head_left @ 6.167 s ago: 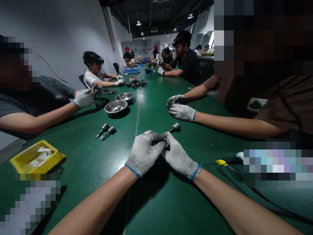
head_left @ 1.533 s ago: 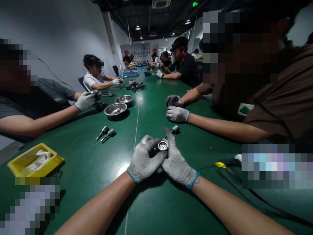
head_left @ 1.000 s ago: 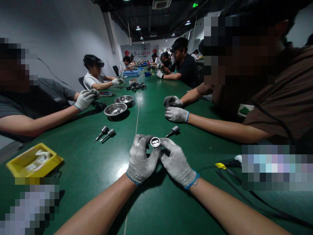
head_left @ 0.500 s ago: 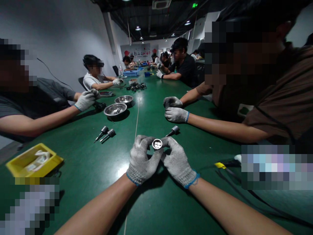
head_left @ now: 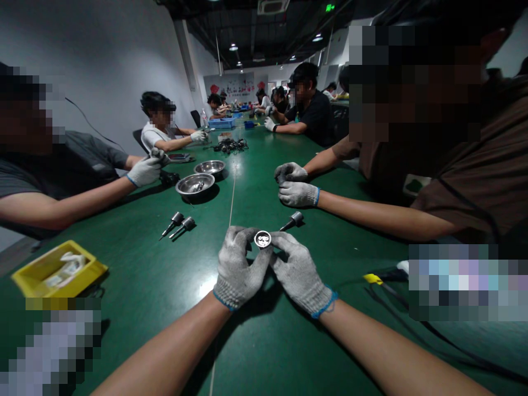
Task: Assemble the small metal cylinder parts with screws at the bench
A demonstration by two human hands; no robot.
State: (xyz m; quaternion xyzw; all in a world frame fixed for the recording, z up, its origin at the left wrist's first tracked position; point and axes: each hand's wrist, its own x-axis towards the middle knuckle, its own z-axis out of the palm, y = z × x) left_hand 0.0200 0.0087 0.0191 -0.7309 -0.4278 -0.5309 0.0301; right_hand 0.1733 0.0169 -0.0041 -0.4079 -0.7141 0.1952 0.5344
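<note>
Between my gloved hands is a small round metal part (head_left: 263, 239), its open end facing me with several light shapes inside the dark ring. My left hand (head_left: 238, 268) is closed on its left side, thumb below and fingers behind. My right hand (head_left: 300, 269) is closed too, its fingertips pressed to the part's right side. Just beyond my right fingers lies a metal piece with a cylindrical head and thin shaft (head_left: 293, 220). Two similar shafted pieces (head_left: 182, 227) lie side by side to the left.
Two steel bowls (head_left: 194, 192) stand on the green table (head_left: 136, 330) ahead left. A yellow bin (head_left: 88, 269) with white material sits at left. Black cables (head_left: 404, 305) run along the right. Co-workers' gloved hands (head_left: 297, 193) are close on the right, others (head_left: 144, 169) on the left.
The round part has shifted slightly left and up, with its face turned a little. Both my hands keep hold of it. The co-worker on the left has raised a fingertip or piece slightly.
</note>
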